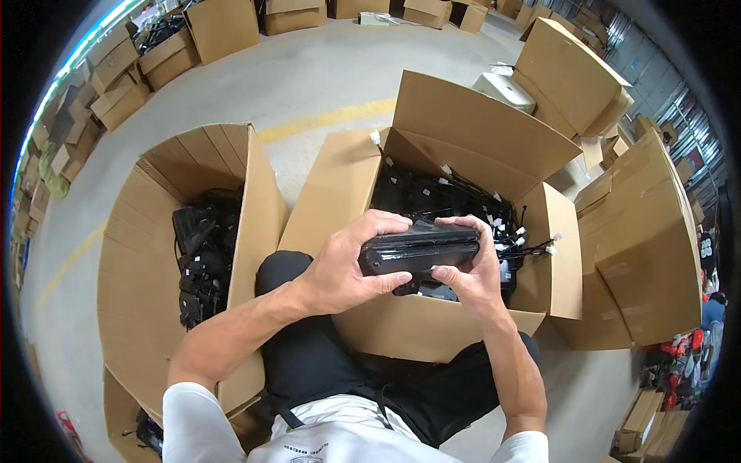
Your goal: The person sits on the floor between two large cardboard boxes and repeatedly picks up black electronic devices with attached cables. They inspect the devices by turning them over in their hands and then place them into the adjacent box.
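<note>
Grey floor (pixel 332 69) spreads across a big storage hall, a yellow line (pixel 332 117) running over it; taking the black case (pixel 421 251) as the clock's centre, I see stacked cartons (pixel 120 100) along the wall at ten o'clock. At nine stands the tall left box (pixel 127 270), black parts (pixel 204 266) piled inside. Next comes the left hand (pixel 340 266), clasping the case's left end, fingers over the top and thumb against the near side. The case is held up over the near part of the middle box (pixel 436 324), its long axis from nine to three, the three-o'clock end tipped slightly toward twelve. Beyond it, toward one, lie black units with white plugs (pixel 448 181). The right hand (pixel 472 278) pinches the other end between fingers and thumb. Tall cartons (pixel 644 255) stand at three, coloured goods (pixel 679 359) at four.
</note>
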{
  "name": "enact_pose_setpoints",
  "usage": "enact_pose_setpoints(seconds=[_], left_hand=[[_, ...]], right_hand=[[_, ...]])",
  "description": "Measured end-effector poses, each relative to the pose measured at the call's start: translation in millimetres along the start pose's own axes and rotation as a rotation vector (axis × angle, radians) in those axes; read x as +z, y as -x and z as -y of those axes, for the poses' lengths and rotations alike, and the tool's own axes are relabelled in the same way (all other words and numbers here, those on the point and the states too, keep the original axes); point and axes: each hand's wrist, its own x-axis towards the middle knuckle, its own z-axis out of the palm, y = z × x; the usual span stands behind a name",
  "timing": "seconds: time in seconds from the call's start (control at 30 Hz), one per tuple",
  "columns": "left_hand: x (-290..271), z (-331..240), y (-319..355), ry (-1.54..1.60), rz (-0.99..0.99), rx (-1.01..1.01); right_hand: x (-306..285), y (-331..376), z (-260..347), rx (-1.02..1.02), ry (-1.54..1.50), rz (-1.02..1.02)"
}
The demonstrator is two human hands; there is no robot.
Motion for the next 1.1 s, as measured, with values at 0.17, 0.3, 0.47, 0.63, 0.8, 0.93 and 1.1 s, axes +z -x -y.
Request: enact_pose_setpoints(seconds=[0.17, 0.3, 0.47, 0.63, 0.8, 0.93, 1.1], left_hand=[[0.1, 1.1, -0.8, -0.041, 0.004, 0.082], [-1.1, -2.2, -1.6, 0.042, 0.011, -0.066], [-3.7, -7.6, -2.7, 0.023, -0.05, -0.112], [-2.2, -9.0, 0.5, 0.002, -0.071, -0.102], [-10.8, -6.5, 0.5, 0.051, -0.037, -0.072], [2.5, 2.7, -1.1, -0.207, -0.422, -0.222], [19.0, 1.0, 0.3, 0.734, -0.313, -0.699]], right_hand=[[1.0, 2.6, 1.5, -0.005, -0.005, 0.0], [-0.1, 4.6, 0.6, 0.006, -0.011, -0.005], [3.4, 5.6, 1.7, 0.072, -0.028, -0.034], [4.7, 5.1, -1.8, 0.083, -0.04, -0.025], [3.4, 4.2, 13.7, 0.064, 0.153, 0.052], [12.3, 7.2, 3.6, -0.51, 0.659, -0.18], [24.7, 16.8, -24.1, -1.092, 1.085, -0.006]])
